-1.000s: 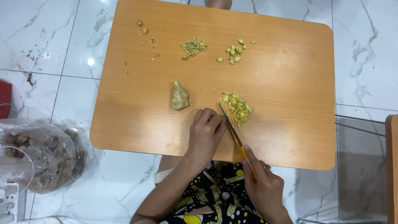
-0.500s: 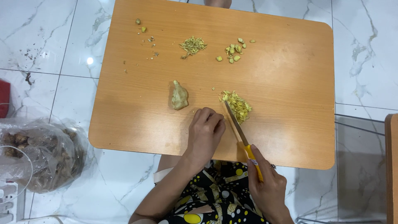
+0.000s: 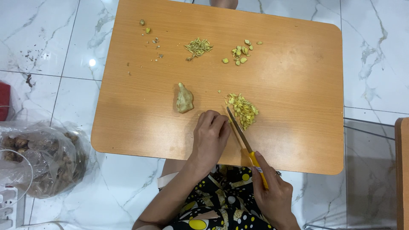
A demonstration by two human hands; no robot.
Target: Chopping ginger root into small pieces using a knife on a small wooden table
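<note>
Your right hand [image 3: 272,194] grips the yellow handle of the knife [image 3: 245,140], its blade lying just beside the chopped ginger pile [image 3: 243,110]; your left hand [image 3: 209,138] rests curled on the wooden table [image 3: 298,106], fingertips near the blade, and whether it holds anything you cannot tell; a whole ginger piece [image 3: 184,99] lies just left; finer shreds [image 3: 198,46] and slices [image 3: 240,50] sit farther up; a plastic bag [image 3: 38,157] lies on the floor.

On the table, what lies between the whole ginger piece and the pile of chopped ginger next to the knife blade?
In the head view, only bare wood and a few tiny scraps lie between the ginger piece and the chopped pile.
</note>
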